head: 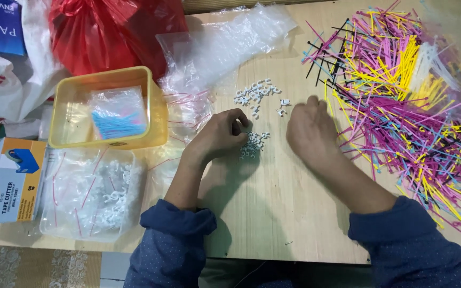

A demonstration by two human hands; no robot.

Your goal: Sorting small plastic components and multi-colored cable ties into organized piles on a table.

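Your left hand (221,134) curls fingers on a small pile of white clips (253,144); right hand (309,130) rests w/ knuckles up beside the coloured cable ties (412,106). Yellow tub (153,114) sits left on the wooden surface (273,213).

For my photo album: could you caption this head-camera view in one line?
Left hand at a small heap of white clips, right hand beside a sprawl of coloured cable ties, on a wooden table.

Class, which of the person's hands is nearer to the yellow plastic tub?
Left. The left hand lies just right of the yellow plastic tub; the right hand lies farther right, beside the coloured ties.
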